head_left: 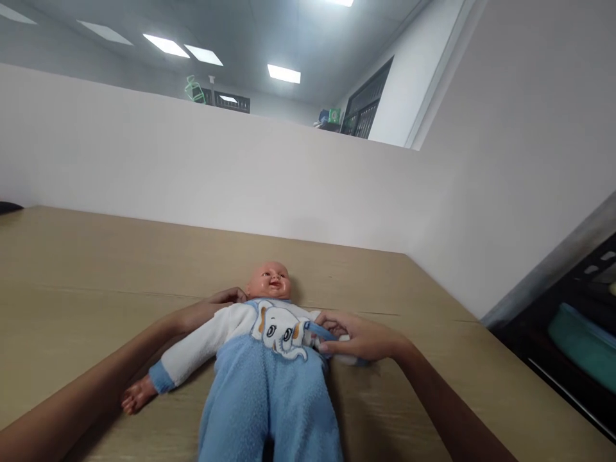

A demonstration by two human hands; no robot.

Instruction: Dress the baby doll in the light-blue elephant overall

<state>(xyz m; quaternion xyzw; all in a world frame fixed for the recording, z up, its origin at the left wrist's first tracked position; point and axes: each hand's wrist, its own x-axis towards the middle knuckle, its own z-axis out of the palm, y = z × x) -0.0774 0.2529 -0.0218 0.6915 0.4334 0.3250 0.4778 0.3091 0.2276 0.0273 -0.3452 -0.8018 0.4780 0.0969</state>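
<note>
A baby doll [272, 282] lies on its back on the wooden table, head toward the wall. It wears a white top with an elephant face [282, 330] on the chest and fluffy blue trousers [269, 391]. My left hand [230, 297] is at the doll's neck and shoulder, its fingertips hidden behind them. The doll's white sleeve with a blue cuff [162, 377] stretches out over my left forearm, and a bare doll hand [137, 394] pokes out. On the other side, my right hand [353, 335] is closed on the doll's other sleeve [320, 332], thumb and fingers around blue-edged cloth.
The wooden table [120, 256] meets a low white wall [216, 173] at the back. To the right, beyond the table edge, stands a dark rack [539, 346] with a teal item [580, 346] on it.
</note>
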